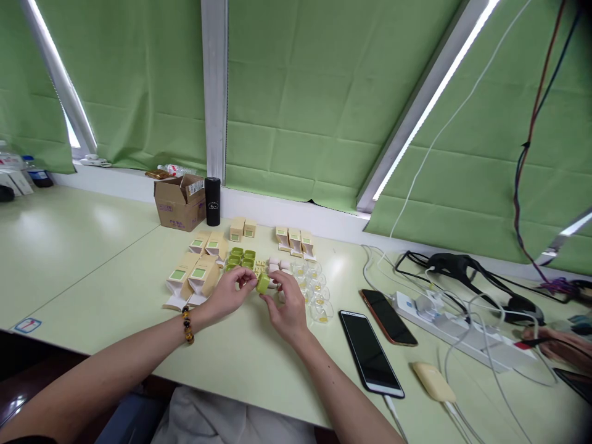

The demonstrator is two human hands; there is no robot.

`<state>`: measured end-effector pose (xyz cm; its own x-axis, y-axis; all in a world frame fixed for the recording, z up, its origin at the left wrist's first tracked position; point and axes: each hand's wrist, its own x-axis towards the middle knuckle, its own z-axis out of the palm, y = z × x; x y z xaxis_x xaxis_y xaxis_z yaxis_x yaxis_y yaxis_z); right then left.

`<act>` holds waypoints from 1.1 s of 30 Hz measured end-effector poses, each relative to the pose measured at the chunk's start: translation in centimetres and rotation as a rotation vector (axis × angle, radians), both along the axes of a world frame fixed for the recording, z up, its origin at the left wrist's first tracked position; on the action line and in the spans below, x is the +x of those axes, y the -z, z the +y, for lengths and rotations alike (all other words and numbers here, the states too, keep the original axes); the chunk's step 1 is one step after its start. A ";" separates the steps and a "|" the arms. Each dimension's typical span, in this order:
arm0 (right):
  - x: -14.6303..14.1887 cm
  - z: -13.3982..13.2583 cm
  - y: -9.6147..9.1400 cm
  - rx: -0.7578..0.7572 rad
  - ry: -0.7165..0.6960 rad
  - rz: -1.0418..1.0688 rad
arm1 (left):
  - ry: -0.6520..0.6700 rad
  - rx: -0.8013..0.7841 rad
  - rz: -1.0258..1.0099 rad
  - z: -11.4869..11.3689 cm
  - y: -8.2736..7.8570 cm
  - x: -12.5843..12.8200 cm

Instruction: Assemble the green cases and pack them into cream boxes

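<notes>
My right hand (pixel 287 306) grips a small green cup-like piece (pixel 263 283) between thumb and fingers, a little above the table. Close on its left side, the thumb and forefinger of my left hand (pixel 232 290) are pinched together; whatever lies between them is too small to make out. Behind the hands stand similar green cups (pixel 240 259) in rows. Beside these are tiny yellowish pieces (pixel 260 266) and pale pinkish-white pieces (pixel 279 264), partly hidden by my right hand. Clear plastic covers (pixel 318 295) form rows to the right. Open small cream boxes (pixel 202 271) lie left of my left hand.
More cream boxes (pixel 295 240) stand farther back. A cardboard carton (pixel 179 206) and a black tumbler (pixel 213 202) are by the wall. Two phones, a white one (pixel 371 351) and a brown-edged one (pixel 388 316), lie right, near a cabled power strip (pixel 462 336). Another person's hand (pixel 557 345) shows far right.
</notes>
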<state>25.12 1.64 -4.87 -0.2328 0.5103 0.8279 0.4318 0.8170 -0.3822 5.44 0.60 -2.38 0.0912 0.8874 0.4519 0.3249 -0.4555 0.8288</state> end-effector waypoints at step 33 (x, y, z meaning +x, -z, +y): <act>0.0 0.2 0.0 -0.034 0.009 0.031 | -0.007 -0.059 -0.147 0.6 0.6 -0.5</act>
